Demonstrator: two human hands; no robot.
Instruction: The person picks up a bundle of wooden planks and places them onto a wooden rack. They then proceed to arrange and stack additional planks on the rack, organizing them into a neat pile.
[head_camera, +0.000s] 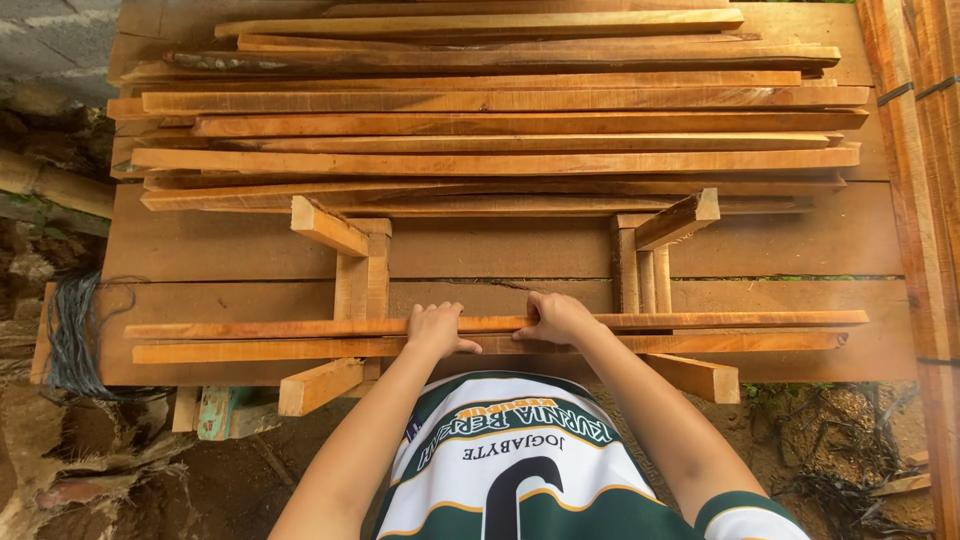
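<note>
Two long thin wooden slats lie side by side across the near part of a plank bench; the farther slat (720, 320) and the nearer slat (250, 351) run left to right. My left hand (437, 328) rests on top of both slats, fingers curled over the far one. My right hand (556, 317) grips the farther slat just to the right of it. The slats sit on two angled wooden blocks, the left block (327, 227) and the right block (680, 218).
A tall stack of similar slats (500, 110) fills the far half of the bench. Wide base planks (500, 250) lie beneath. A bundle of grey wire (72, 335) hangs at the left edge. More timber (925, 200) stands along the right. Dirt ground and roots lie below.
</note>
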